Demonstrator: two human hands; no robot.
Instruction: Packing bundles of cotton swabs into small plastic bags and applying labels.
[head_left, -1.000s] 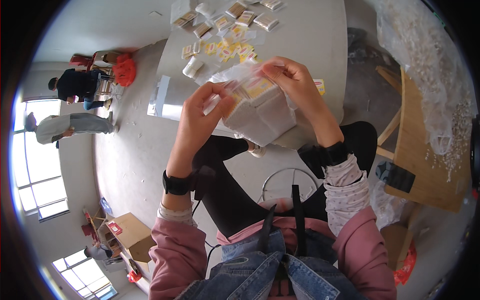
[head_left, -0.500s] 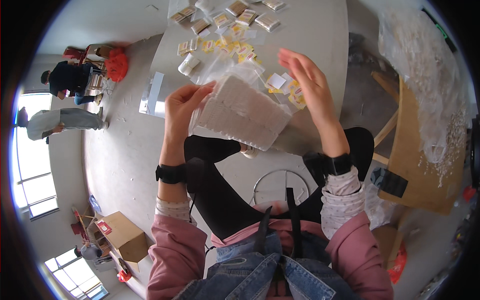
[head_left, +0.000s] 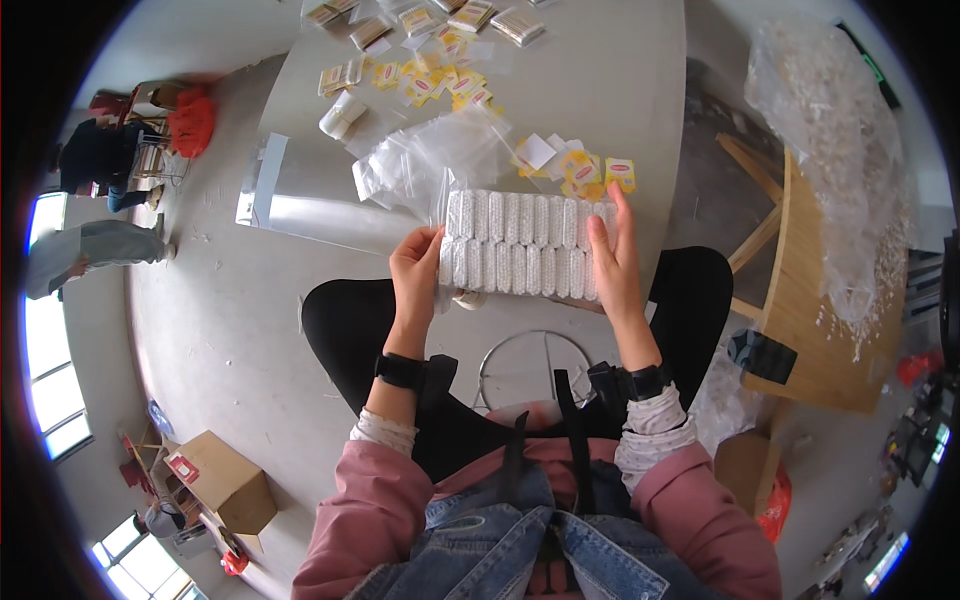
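Observation:
Between my hands is a clear plastic bag of white bundles (head_left: 525, 243), packed in two rows. Their bumpy ends face up and look like cotton swab tips. My left hand (head_left: 414, 268) pinches its left edge, with loose plastic film at the fingers. On the right edge, my right hand (head_left: 618, 262) presses with the thumb, its index finger stretched out beyond. A small yellow and white card (head_left: 620, 174) is just past that fingertip; whether they touch I cannot tell. Beyond the bag lie clear empty plastic bags (head_left: 440, 155) and a group of yellow cards (head_left: 580, 172).
The grey table (head_left: 600, 60) carries more scattered yellow cards (head_left: 425, 82), several small filled packets (head_left: 518, 26) and a white roll-shaped bundle (head_left: 342, 115). At right, a large clear bag of white pieces (head_left: 830, 150) rests on a wooden board (head_left: 800, 330). Other people (head_left: 95, 160) are at far left.
The filled bag has turned from tilted to squared up, its bumpy side facing me. My right hand came down from above the table onto its right edge; my left hand moved right and nearer.

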